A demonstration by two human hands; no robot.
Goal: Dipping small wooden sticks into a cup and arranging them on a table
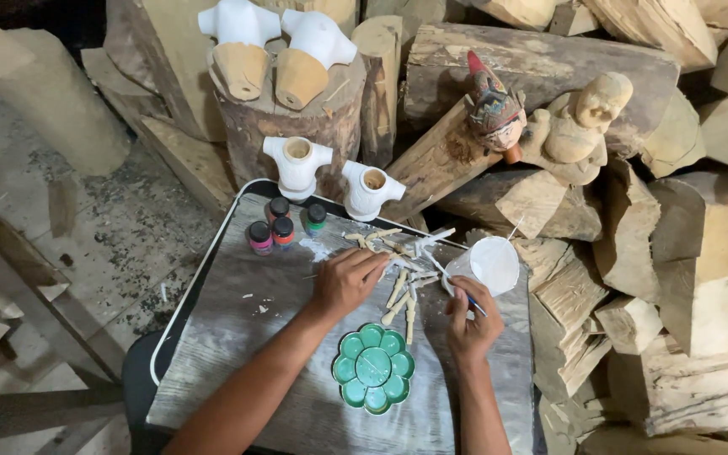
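- A person's two bare hands work over a grey, weathered tabletop (pixel 238 337) with a pale rim, seen from above.
- The left hand (pixel 345 282) rests near the middle of the tabletop, fingers curled together over one end of a small white-painted wooden stick (pixel 397 263), which it pins down.
- The right hand (pixel 470 323) is just right of it, fingers pinched shut on a thin brush (pixel 457 291) whose tip points toward the far left, at the sticks.
- A scatter of small wooden puppet limbs (pixel 399 295), some bare wood and some painted white, lies between and just beyond the two hands.
- A white plastic cup (pixel 489 263) lies tilted at the tabletop's right edge, just beyond the right hand, its mouth facing the camera; the inside looks white, and whether paint is in it cannot be told.
- A green flower-shaped paint palette (pixel 373 368) sits near the person, between the forearms; its wells look bare green.
- Four small paint bottles (pixel 282 224) with dark caps stand in a cluster at the far left of the tabletop.
- Two white-painted puppet torsos (pixel 297 163) with open neck holes stand at the far edge.
- Beyond them, two more torsos (pixel 275 50) sit on a stump (pixel 297 126), white above and bare wood below.
- To the far right, a painted puppet head (pixel 495 109) and an unpainted carved figure (pixel 579 126) rest among stacked logs (pixel 684 253).
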